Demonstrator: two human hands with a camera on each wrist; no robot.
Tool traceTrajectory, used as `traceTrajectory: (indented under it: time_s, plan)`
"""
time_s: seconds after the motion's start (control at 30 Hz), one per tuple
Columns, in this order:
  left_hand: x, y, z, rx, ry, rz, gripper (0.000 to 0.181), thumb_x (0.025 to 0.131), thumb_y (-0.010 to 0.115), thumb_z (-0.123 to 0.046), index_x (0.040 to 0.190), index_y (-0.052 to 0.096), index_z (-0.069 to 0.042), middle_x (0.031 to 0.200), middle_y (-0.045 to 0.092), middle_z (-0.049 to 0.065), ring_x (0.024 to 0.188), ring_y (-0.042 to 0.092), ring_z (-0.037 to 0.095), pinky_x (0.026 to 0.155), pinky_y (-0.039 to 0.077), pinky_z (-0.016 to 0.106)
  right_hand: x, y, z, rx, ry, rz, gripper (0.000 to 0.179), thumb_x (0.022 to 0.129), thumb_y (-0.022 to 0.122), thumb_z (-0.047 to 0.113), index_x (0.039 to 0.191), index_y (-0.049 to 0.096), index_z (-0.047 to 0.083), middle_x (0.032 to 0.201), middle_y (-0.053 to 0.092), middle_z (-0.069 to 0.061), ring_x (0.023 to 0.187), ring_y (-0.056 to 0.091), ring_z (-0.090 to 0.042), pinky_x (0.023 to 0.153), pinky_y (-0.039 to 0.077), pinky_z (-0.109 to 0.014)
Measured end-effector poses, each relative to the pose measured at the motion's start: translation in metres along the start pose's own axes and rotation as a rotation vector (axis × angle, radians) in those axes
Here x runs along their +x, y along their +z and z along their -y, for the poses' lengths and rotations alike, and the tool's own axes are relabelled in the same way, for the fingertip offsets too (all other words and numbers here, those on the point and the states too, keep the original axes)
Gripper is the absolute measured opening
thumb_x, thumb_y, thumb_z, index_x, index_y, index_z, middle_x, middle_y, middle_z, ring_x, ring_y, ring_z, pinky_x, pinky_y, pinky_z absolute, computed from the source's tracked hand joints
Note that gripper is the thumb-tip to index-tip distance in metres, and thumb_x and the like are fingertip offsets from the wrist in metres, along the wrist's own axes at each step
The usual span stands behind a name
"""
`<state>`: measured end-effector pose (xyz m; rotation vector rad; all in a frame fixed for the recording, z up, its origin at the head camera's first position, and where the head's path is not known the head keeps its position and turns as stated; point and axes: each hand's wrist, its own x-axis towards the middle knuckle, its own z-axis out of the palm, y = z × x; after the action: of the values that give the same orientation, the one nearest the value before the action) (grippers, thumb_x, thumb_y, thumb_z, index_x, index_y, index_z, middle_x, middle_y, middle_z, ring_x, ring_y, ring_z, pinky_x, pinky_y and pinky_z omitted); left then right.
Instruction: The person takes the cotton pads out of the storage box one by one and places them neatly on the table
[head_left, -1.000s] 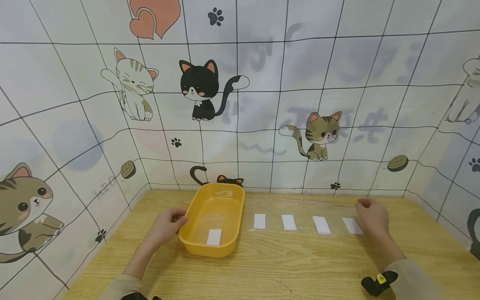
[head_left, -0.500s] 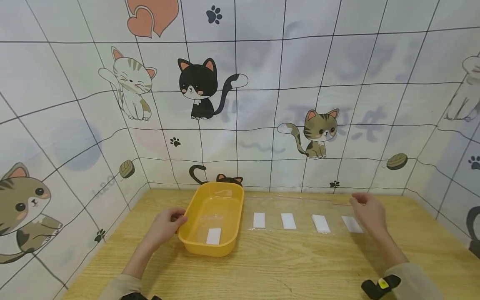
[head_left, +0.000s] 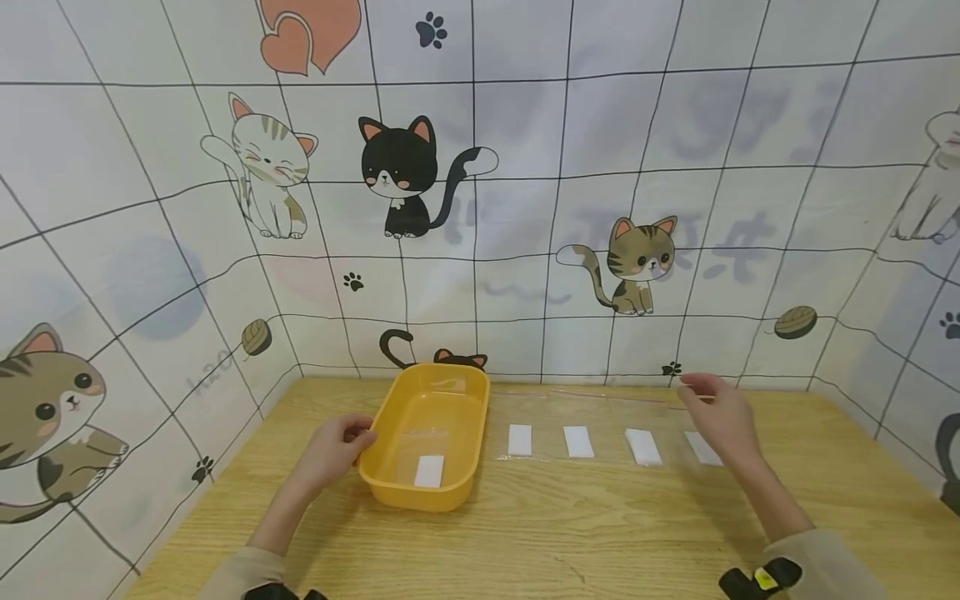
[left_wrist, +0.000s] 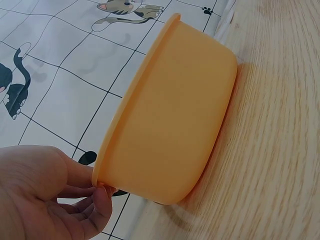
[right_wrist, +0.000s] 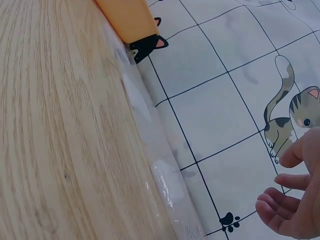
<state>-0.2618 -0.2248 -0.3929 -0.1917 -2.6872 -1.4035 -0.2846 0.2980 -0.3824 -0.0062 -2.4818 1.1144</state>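
My left hand pinches the left rim of a yellow plastic tub between thumb and fingers; the left wrist view shows the tub's outer wall on the wooden table. Inside the tub lies a clear zip bag with a white rectangular piece. To its right, several similar clear bags lie in a row, each with a white piece. Above the rightmost bag's white piece, my right hand is raised, partly covering that bag. Its fingers are loosely bent and hold nothing in the right wrist view.
The wooden table ends at a wall covering printed with a grid and cartoon cats. The tub's far end and the bags' top edges are close to that wall.
My right hand has moved left and up over the rightmost bag, from beside it. The left hand stays on the tub's rim, and the tub and bags keep their places.
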Motion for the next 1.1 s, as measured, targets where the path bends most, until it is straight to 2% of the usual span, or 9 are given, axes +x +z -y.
traceTrajectory:
  time_s: [0.1,0.43,0.77,1.1]
  plan:
    - [0.0,0.0,0.0,0.002,-0.004,-0.001,0.027,0.099,0.062,-0.004,0.12,0.063,0.012,0.1,0.067,0.014,0.086,0.064,0.025,0.065,0.057,0.03,-0.002,0.002,0.007,0.014,-0.012,0.005,0.042,0.105,0.051,0.028,0.13,0.059,-0.005,0.123,0.062,-0.028,0.108,0.062,-0.045,0.071,0.048,-0.024]
    - [0.001,-0.001,-0.002,0.006,-0.01,0.004,0.028,0.099,0.062,-0.004,0.121,0.063,0.012,0.1,0.067,0.013,0.086,0.063,0.024,0.065,0.056,0.03,-0.007,0.01,0.027,0.025,-0.052,0.033,0.038,0.104,0.055,0.024,0.129,0.06,-0.004,0.122,0.063,-0.026,0.105,0.064,-0.041,0.071,0.049,-0.022]
    - [0.002,-0.002,-0.003,0.004,-0.01,0.008,0.028,0.099,0.062,-0.004,0.121,0.062,0.013,0.1,0.067,0.013,0.086,0.063,0.025,0.066,0.057,0.03,-0.015,0.015,0.048,0.04,-0.056,0.077,0.037,0.104,0.054,0.026,0.129,0.06,-0.001,0.123,0.063,-0.024,0.104,0.064,-0.038,0.075,0.051,-0.031]
    - [0.002,-0.003,-0.003,0.019,-0.007,0.012,0.027,0.099,0.062,-0.004,0.12,0.063,0.012,0.099,0.067,0.013,0.086,0.063,0.026,0.065,0.056,0.029,-0.024,0.022,0.072,0.112,-0.071,0.106,0.038,0.105,0.055,0.027,0.132,0.06,0.0,0.124,0.062,-0.021,0.103,0.065,-0.034,0.074,0.053,-0.023]
